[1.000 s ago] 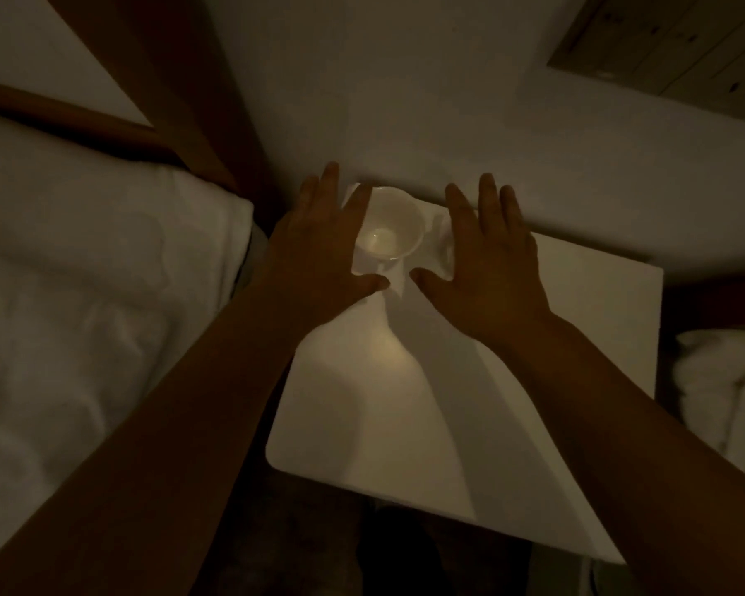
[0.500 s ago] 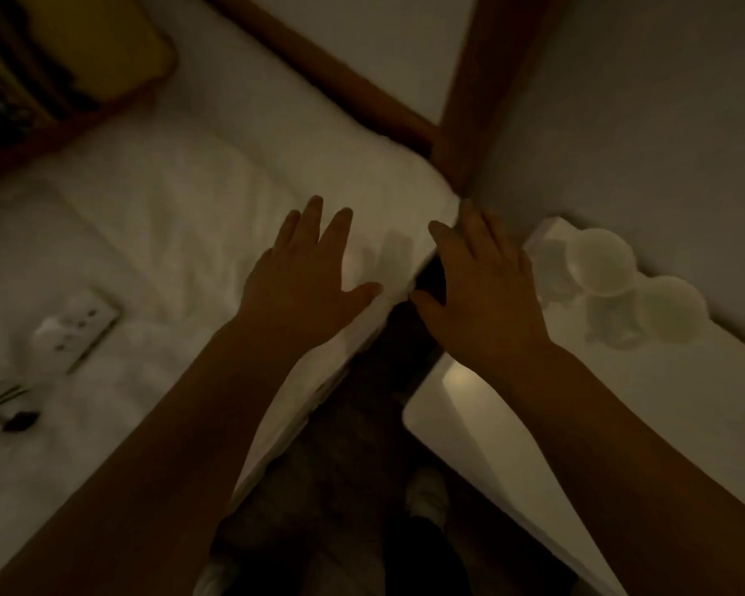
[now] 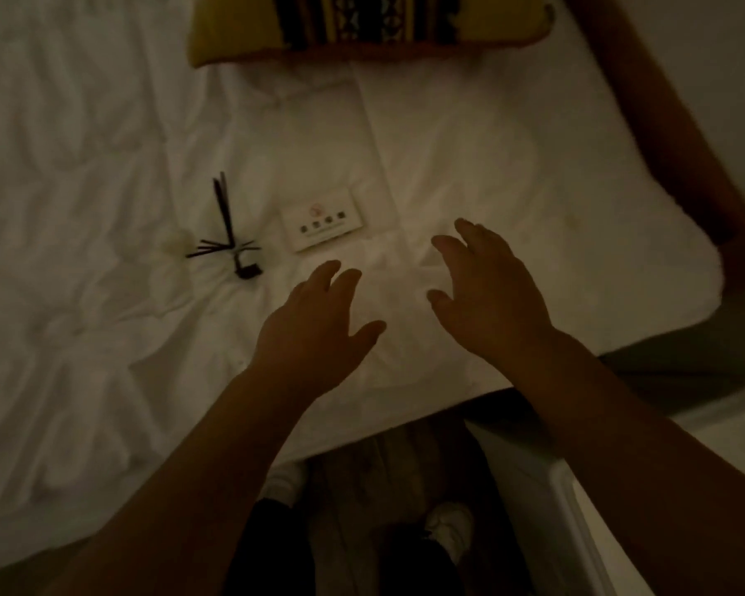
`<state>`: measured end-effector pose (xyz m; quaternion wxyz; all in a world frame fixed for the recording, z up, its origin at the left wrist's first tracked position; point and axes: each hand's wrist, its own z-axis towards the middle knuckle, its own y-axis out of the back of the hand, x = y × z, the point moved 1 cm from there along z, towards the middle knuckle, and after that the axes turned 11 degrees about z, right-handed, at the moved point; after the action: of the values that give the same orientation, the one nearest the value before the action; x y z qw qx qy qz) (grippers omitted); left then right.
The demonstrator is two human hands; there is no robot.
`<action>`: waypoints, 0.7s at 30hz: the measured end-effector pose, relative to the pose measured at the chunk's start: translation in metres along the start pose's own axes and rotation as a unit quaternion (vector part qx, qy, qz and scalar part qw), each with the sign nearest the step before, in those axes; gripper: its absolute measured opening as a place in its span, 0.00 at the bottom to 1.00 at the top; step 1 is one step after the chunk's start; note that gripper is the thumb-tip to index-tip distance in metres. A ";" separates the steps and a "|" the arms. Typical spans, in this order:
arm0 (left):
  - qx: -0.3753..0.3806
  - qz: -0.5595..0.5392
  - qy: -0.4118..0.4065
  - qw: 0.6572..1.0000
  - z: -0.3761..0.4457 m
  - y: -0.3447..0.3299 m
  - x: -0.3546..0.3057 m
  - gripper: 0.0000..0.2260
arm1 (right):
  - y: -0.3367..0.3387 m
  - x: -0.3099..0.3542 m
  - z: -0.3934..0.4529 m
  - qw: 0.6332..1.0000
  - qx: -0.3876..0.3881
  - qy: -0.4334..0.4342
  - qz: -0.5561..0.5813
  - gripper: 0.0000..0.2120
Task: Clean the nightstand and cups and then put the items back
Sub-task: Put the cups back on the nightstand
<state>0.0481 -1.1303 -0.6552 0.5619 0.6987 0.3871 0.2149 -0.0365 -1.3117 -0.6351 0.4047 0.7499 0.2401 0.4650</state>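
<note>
Two hands are seen near the middle of the frame, both held out above the white bedding [image 3: 469, 174] with nothing in them. The left hand [image 3: 319, 333] is spread, its fingers straight and parted, the thumb turned toward the right of the frame. The right hand [image 3: 491, 303] is likewise empty, its fingers relaxed and slightly bent.

Just beyond the left hand's fingertips, toward the upper left, one small white card [image 3: 322, 224] with dark printed marks is laid flat on the bedding, apart from both hands. Further left of the card, one cluster of thin dark sticks [image 3: 226, 228] is seen, fanned out over a small dark base, with a pale rounded item just beside it that cannot be made out in the dim light.

At the lower right edge of the frame, a corner of one white nightstand [image 3: 577, 501] is visible below the right forearm. No cups can be made out.

At the top of the frame, one yellow patterned cushion [image 3: 362, 23] is laid on the bed. Two shoes are seen on the floor at the bottom.
</note>
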 end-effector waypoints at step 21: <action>-0.123 -0.204 0.120 0.964 0.044 -0.016 0.149 0.22 | -0.068 0.090 0.136 0.995 0.077 0.052 -0.024 0.28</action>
<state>0.1668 -1.0402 -0.7025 0.6249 0.4994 0.5565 0.2246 0.1270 -1.2596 -0.6787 0.3440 0.7476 0.3138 0.4736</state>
